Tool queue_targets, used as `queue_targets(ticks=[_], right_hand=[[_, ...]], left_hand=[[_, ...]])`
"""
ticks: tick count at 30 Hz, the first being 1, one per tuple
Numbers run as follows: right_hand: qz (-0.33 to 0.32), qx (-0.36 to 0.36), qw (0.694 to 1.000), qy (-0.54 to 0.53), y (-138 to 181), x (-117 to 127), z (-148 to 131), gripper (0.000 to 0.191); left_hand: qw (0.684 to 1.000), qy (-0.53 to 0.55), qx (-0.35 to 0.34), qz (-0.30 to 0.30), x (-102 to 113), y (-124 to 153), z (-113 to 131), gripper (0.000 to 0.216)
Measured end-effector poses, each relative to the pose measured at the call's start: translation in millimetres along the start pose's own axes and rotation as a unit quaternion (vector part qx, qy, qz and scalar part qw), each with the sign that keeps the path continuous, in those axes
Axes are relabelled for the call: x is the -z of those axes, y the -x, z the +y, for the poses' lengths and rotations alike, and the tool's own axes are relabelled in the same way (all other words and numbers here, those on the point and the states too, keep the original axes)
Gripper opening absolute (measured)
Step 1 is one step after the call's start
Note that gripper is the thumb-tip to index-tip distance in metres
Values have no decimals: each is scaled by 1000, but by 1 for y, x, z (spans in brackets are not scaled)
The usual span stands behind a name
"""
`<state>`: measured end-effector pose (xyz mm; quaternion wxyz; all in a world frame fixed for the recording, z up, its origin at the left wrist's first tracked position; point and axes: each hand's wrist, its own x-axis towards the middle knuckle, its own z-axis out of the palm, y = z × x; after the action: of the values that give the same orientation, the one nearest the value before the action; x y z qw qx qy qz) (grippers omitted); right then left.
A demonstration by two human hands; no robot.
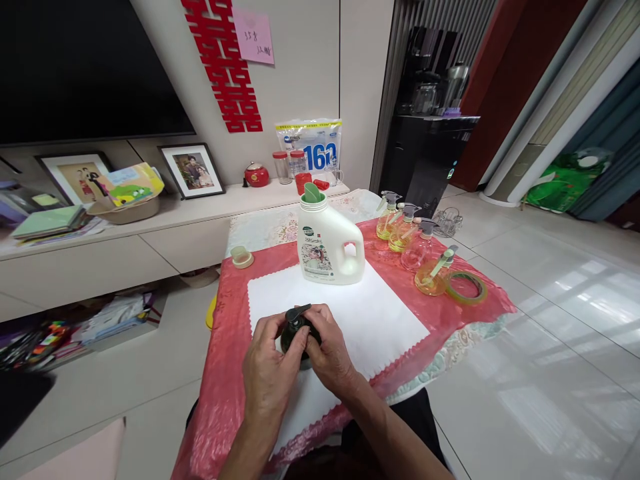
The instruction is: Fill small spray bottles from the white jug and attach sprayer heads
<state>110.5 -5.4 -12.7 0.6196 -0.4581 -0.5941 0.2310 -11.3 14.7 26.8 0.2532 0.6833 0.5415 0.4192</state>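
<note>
Both of my hands are closed round a small dark pump bottle with a black pump head, above the white sheet. My left hand grips its left side, and my right hand wraps its right side. The thumbs meet in front and hide much of the body. Just beyond stands a large cream laundry detergent jug, upright and uncapped, with a green spout at its mouth. A pale greenish cap sits to the left on the red cover.
On the right stand several transparent pump bottles, some with yellow or amber liquid, beside a tape roll. White scalloped paper lies on the red plastic cover. A cabinet holding frames and jars runs behind the table.
</note>
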Motion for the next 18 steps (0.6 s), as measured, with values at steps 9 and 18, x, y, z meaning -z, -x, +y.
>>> queue_targets(ticks=[9, 18], right_hand=[[-27, 6, 1000, 1, 7, 0, 4, 42], [28, 22, 999, -10, 6, -9, 13, 47]], left_hand=[[1000, 4, -21, -13, 3, 3, 6, 28], [999, 22, 49, 0, 1, 1, 2, 44]])
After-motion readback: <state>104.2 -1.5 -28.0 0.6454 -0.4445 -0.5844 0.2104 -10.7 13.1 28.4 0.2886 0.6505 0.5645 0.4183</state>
